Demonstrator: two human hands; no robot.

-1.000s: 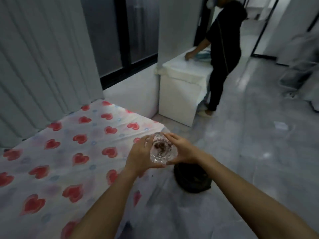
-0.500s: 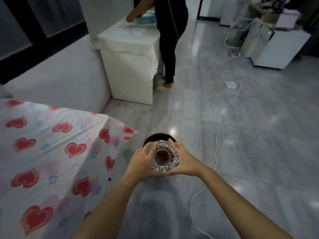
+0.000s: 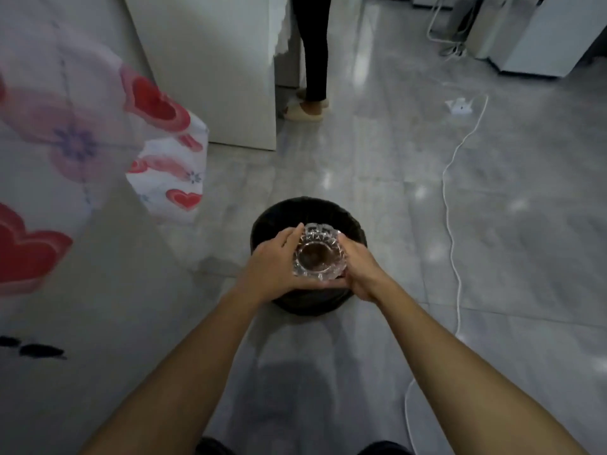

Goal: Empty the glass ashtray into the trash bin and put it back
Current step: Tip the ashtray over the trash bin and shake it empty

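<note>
Both hands hold the glass ashtray (image 3: pixel 319 255) directly above the black trash bin (image 3: pixel 272 221), which stands on the grey tiled floor (image 3: pixel 377 198). The left hand (image 3: pixel 275 265) cups the ashtray's 9 o'clock side, fingers curled round the rim and thumb under its near edge; the right hand (image 3: pixel 360 267) closes on the 3 o'clock side. The ashtray sits upright, mouth up, with a dark residue in its bowl (contents indistinct). At 10 o'clock of the bin hangs a heart-print cloth (image 3: pixel 164 159). A white cable (image 3: pixel 450 224) runs along the floor at 3 o'clock. At 12 o'clock, a second person's dark trouser legs (image 3: pixel 314 44) stand beside a white cabinet (image 3: pixel 213 67).
</note>
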